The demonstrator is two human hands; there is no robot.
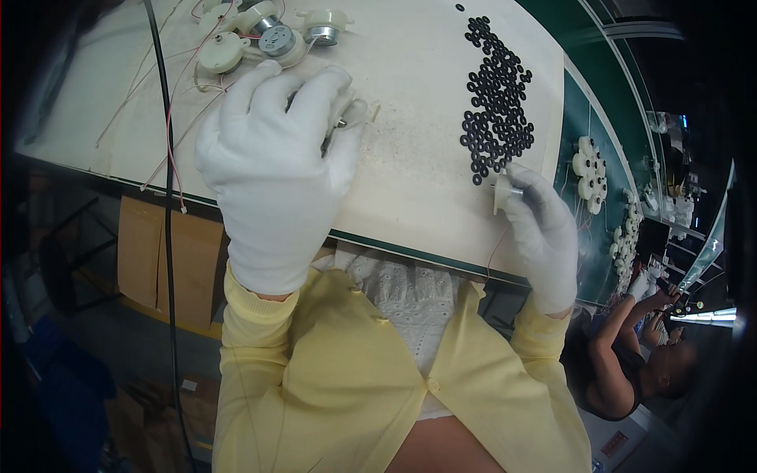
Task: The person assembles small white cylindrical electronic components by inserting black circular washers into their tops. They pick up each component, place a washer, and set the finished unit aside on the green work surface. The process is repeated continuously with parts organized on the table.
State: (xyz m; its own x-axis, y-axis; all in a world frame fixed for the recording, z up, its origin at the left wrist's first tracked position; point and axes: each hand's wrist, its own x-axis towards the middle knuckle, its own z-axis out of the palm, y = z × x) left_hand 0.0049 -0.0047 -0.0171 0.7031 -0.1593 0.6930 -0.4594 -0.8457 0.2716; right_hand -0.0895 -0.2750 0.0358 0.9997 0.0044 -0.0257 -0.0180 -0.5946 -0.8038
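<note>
My left hand (276,146), in a white glove, is closed over a part at the table's middle left. Only a short metal pin (341,123) and a pale edge show between thumb and forefinger; it looks like a small motor, mostly hidden. Near the table's right front edge, my gloved right hand (544,229) pinches a small white-housed motor (502,194), with a thin wire hanging below. Just beyond it spreads a pile of small black rings (497,102). Several more motors (276,39) with white housings and silver bodies lie past my left fingertips.
A black cable (167,158) hangs down across the left of the table (410,173). Thin red and white wires trail beside it. On the green surface to the right sit white parts with black rings (590,175). Another person (623,355) works at far right. Cardboard (169,256) stands below left.
</note>
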